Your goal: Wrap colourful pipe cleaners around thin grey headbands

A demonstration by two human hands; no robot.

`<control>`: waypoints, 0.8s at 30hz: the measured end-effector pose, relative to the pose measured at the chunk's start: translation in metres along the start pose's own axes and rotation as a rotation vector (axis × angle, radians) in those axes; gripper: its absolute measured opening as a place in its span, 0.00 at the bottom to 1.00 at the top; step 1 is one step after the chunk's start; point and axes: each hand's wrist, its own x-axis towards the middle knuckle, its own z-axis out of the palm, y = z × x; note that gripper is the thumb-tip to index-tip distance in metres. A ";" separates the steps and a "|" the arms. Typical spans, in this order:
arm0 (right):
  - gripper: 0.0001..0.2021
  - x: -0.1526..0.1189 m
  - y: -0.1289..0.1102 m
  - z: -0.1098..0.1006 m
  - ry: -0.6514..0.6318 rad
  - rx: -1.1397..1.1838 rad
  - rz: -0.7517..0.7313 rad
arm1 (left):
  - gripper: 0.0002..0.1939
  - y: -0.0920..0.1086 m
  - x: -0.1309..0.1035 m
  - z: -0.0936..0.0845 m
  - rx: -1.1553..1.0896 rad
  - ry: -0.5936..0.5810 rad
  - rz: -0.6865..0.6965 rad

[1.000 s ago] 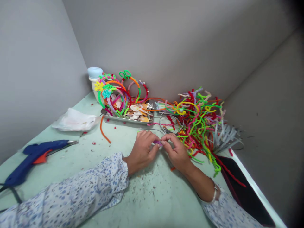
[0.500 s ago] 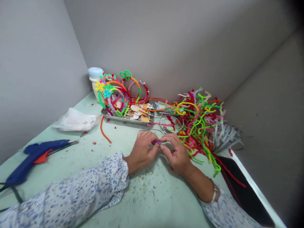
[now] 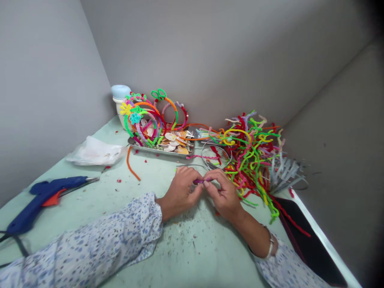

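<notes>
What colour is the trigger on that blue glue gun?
The trigger on the blue glue gun is orange-red, seen best in the head view.

Soft, muted light; faint shadows beneath hands (image 3: 183,191); right corners dark.

A small craft workspace: glue gun (image 3: 49,196), fuzzy wires (image 3: 252,156) and decorated headbands (image 3: 150,116) crowd a walled-in desk (image 3: 192,256).

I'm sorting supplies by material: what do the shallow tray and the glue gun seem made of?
The tray looks like bare metal, perhaps steel: its rim shines grey. The glue gun seems to have a hard plastic body, evenly blue and moulded-looking; its nozzle looks like metal, silvery and tapering.
</notes>
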 end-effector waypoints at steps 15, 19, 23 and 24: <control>0.02 -0.001 -0.001 0.003 0.012 0.017 0.061 | 0.06 0.000 0.000 -0.001 -0.020 -0.013 -0.002; 0.02 -0.001 0.001 0.003 0.028 0.042 0.086 | 0.02 0.002 0.000 -0.001 -0.003 -0.024 -0.010; 0.02 -0.001 0.003 0.003 0.022 0.067 0.098 | 0.02 0.002 0.000 -0.001 -0.007 -0.035 -0.006; 0.02 -0.001 0.003 0.003 0.018 0.069 0.099 | 0.03 0.002 0.000 -0.001 -0.005 -0.036 -0.009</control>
